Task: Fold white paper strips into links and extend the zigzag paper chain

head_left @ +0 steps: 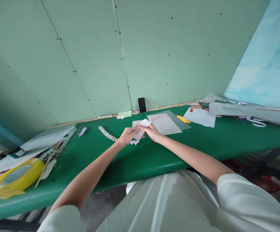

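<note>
Both of my hands meet over the green table (87, 161), closed on a small white printed card (144, 123). My left hand (128, 135) pinches its left side, and my right hand (152, 131) grips it from the right. A curved row of small white folded pieces (107, 134) lies on the table, running from the left to beneath my hands, which hide part of it. Just behind my hands is a pale sheet (135, 123), partly covered.
A phone (142, 105) leans on the green wall. To the right lie paper sheets (165, 124), a yellow cutter (183, 119) and more papers (200, 116). At left are purple pieces (82, 131), a stick (48, 162) and a large yellow tape roll (33, 170).
</note>
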{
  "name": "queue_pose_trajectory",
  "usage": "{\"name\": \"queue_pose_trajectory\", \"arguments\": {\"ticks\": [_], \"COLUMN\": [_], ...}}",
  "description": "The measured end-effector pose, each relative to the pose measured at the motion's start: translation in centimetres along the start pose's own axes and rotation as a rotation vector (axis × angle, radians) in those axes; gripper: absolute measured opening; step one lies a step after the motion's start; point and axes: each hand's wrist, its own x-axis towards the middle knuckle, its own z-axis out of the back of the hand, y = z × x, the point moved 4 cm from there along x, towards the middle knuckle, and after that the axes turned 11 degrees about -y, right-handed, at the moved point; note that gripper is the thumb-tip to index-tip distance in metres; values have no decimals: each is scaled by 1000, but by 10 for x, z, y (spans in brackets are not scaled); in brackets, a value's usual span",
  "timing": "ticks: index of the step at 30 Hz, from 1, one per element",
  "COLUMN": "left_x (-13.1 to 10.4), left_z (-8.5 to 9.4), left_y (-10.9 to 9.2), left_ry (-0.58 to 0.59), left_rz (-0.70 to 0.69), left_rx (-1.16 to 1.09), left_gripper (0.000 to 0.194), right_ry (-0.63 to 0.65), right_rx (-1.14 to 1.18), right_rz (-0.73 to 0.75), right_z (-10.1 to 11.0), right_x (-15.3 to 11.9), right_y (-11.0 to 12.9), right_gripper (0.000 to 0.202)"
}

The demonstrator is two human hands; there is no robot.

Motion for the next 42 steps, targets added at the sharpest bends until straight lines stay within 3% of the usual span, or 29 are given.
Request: {"name": "queue_pose_trajectory", "arguments": {"ticks": [3,6,13,20,25,29,35,42], "left_x": [0,-1,-1,0,5,9,5,-1], "left_z": [0,-1,-1,-1,12,22,17,10], "left_y": [0,0,2,2,-3,-5,-11,-20], "left_ry": [16,17,50,30,-53,4,5,-13], "left_rz": [18,42,92,132,75,71,50,-6], "left_rx": [23,26,0,-22,-9,47,16,-147], "left_gripper": [59,59,55,48,46,46,54,61], "right_ry": [-89,-83,-92,-244,-64,98,80,83], "right_rx": [4,-32,-36,11,-95,-220,-197,14], "right_rz": [19,67,28,17,35,49,46,-32], "right_z": [16,29,32,51,56,59,61,59], "right_x": [8,14,15,23,25,23,23,21], "right_y": [12,19,13,15,20,21,19,23], "right_gripper": [37,34,37,38,34,36,37,26]}}
